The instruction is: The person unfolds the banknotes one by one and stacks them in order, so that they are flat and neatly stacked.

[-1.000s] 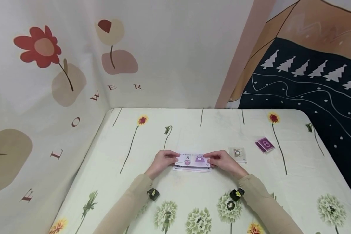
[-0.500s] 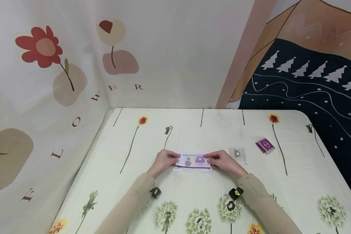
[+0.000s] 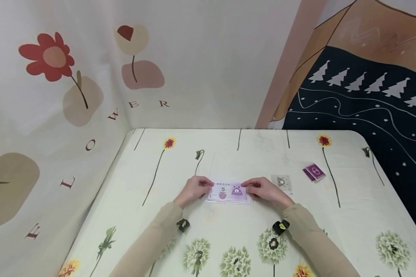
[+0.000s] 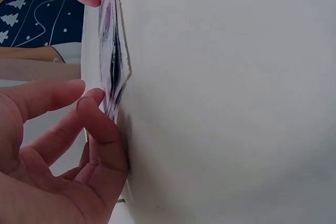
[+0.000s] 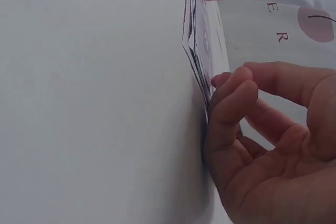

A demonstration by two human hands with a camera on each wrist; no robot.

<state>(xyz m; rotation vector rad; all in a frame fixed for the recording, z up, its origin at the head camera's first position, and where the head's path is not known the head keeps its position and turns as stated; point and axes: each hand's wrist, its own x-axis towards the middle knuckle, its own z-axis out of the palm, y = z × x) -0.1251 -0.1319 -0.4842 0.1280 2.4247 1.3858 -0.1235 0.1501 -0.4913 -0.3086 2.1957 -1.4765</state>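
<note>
Several play-money notes (image 3: 227, 197) lie in a flat stack on the flowered cloth, the top one pale lilac with a "5" and a purple cartoon creature. At its left end, my left hand (image 3: 193, 191) holds the stack by the edge with curled fingers, its thumb partly apart in the left wrist view. The other short end is held by my right hand (image 3: 264, 190) in the same way. Edge-on in the right wrist view, the notes (image 5: 198, 45) show slightly separated layers. The exact finger contact is partly hidden.
Right of my right hand lies a grey-beige note (image 3: 281, 183) with a cartoon figure. Farther right are small purple notes (image 3: 313, 172), overlapping. Patterned curtains (image 3: 201, 77) hang along the table's back and left side.
The top lilac note, raised with its front edge above the rest a moment ago, now lies down flush on the stack. Both hands stay at its ends, nearly still.
</note>
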